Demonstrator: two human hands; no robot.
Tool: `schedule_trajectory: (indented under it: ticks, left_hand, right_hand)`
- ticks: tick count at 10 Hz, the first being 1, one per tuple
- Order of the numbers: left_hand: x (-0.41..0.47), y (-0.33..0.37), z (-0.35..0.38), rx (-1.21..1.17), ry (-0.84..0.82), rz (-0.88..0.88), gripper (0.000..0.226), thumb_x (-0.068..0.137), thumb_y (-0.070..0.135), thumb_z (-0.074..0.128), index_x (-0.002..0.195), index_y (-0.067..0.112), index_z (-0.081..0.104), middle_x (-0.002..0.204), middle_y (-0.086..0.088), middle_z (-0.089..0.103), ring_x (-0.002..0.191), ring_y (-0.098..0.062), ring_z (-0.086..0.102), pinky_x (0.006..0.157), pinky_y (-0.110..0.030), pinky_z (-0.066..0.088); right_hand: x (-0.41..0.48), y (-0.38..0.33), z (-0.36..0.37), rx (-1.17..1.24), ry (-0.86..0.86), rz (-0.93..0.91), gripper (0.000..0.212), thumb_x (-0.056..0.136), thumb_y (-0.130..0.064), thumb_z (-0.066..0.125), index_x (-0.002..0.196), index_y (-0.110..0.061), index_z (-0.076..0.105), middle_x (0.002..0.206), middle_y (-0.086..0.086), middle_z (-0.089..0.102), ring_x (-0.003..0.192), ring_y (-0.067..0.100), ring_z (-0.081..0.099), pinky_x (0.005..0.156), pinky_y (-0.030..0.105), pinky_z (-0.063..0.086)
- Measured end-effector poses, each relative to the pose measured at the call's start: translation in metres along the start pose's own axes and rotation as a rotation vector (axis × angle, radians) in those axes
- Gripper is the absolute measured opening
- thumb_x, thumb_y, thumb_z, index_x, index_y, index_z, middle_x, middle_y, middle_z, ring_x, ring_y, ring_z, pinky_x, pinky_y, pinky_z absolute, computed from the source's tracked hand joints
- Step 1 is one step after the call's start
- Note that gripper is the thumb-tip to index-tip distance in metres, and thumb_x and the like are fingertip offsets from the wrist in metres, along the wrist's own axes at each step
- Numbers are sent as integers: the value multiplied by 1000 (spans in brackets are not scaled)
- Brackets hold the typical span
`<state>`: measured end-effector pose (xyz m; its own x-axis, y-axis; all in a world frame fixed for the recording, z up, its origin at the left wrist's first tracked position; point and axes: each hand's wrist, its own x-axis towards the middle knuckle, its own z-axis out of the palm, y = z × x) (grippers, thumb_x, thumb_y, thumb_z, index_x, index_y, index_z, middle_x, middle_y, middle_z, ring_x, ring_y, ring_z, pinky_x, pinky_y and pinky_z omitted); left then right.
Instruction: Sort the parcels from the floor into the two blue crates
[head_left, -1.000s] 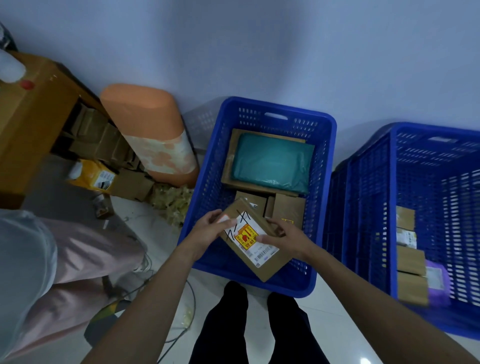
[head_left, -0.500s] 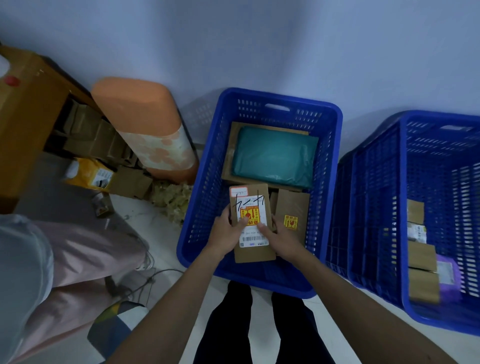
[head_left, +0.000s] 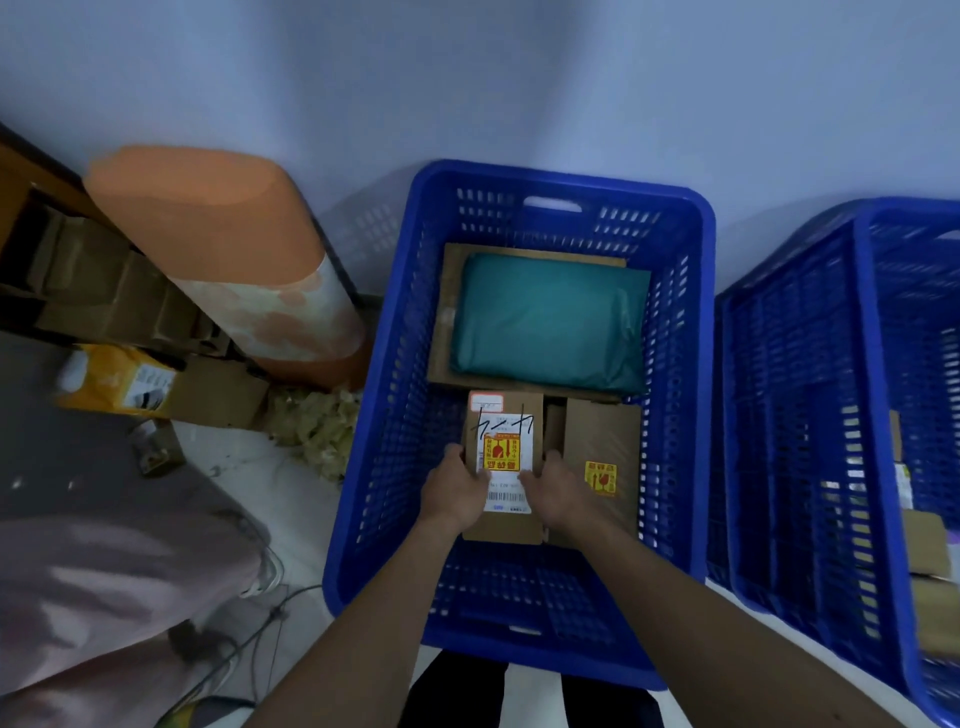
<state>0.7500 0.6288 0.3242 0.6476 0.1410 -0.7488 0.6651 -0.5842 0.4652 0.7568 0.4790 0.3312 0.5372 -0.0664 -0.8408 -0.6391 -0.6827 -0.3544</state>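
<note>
I hold the labelled parcel (head_left: 503, 462) between left hand (head_left: 454, 488) and right hand (head_left: 556, 491), inside the left crate (head_left: 395, 426). Its long axis points toward the wall, label up. It has turned from diagonal and sits lower now.

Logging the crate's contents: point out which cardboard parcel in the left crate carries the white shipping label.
The box both hands grip, left hand and right hand: the labelled box, left of the plain box, which shows only a yellow sticker.
</note>
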Motion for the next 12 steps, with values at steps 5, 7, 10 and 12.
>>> schedule_trajectory:
  ticks: [5, 7, 10, 12]
  left_hand:
    - [51, -37, 34, 140, -16, 115, 22, 103, 32, 49, 124, 29, 55, 110, 2, 69, 90, -13, 66, 72, -29, 58]
    - [38, -18, 32, 157, 3, 49, 25, 103, 32, 45, 127, 30, 52, 113, 0, 67, 95, -19, 64, 83, -37, 56]
    - [30, -10, 31, 132, -29, -10, 42, 102, 32, 48, 142, 25, 41, 123, -4, 64, 100, -22, 61, 86, -36, 53]
    - [22, -16, 33, 141, -30, 18, 45, 101, 34, 48, 145, 28, 38, 125, -3, 63, 101, -21, 61, 86, -36, 52]
  right_hand:
    - [60, 12, 28, -177, 126, 49, 25, 101, -32, 48, 113, -11, 44, 109, 10, 65, 92, 23, 67, 76, 37, 58]
    - [42, 3, 23, -95, 72, 87, 38, 102, -33, 43, 129, -8, 37, 121, 14, 63, 103, 27, 64, 86, 39, 53]
    - [25, 1, 10, 7, -57, 37, 57, 102, -21, 44, 148, 2, 19, 140, 15, 51, 121, 27, 54, 77, 24, 38]
    - [25, 14, 17, -1, -55, 6, 67, 98, -24, 46, 150, 3, 14, 141, 14, 51, 118, 27, 55, 77, 27, 43]
